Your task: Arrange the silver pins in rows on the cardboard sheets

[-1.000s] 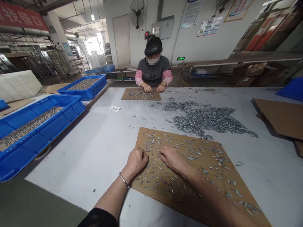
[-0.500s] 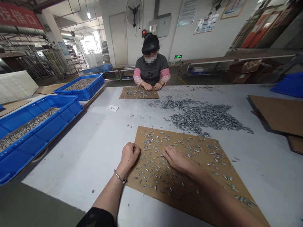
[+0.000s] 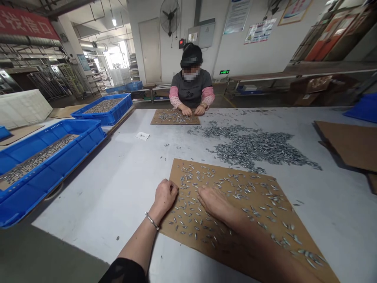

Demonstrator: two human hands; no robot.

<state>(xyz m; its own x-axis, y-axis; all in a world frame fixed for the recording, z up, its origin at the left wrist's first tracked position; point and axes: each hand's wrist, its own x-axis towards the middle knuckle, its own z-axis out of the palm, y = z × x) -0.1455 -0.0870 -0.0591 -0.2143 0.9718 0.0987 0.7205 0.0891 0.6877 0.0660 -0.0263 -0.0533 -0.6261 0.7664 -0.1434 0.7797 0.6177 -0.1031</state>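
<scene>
A brown cardboard sheet (image 3: pixel 235 255) lies before me, scattered with small silvery spindle-shaped metal pieces (image 3: pixel 196 222). At its left edge rests my left hand (image 3: pixel 166 194), fingers curled closed; whatever they pinch is hidden. My right hand (image 3: pixel 213 200) is over the middle of the sheet, its fingers bent down and pressed together among the pieces. Its fingertips are tucked from sight, so I cannot make out what is in them. Beyond the sheet spreads a large heap of the same metal pieces (image 3: pixel 259 149).
Across the white table (image 3: pixel 118 184) a co-worker (image 3: pixel 191 86) handles pieces on another cardboard sheet (image 3: pixel 173 122). Blue crates (image 3: pixel 73 145) with pieces on cardboard stand at the left. Stacked cardboard (image 3: pixel 350 141) lies at the right. A small white paper (image 3: pixel 142 136) is on the table.
My right hand has shifted slightly left over the cardboard. My left hand stays at the sheet's edge. The whole view has moved a little.
</scene>
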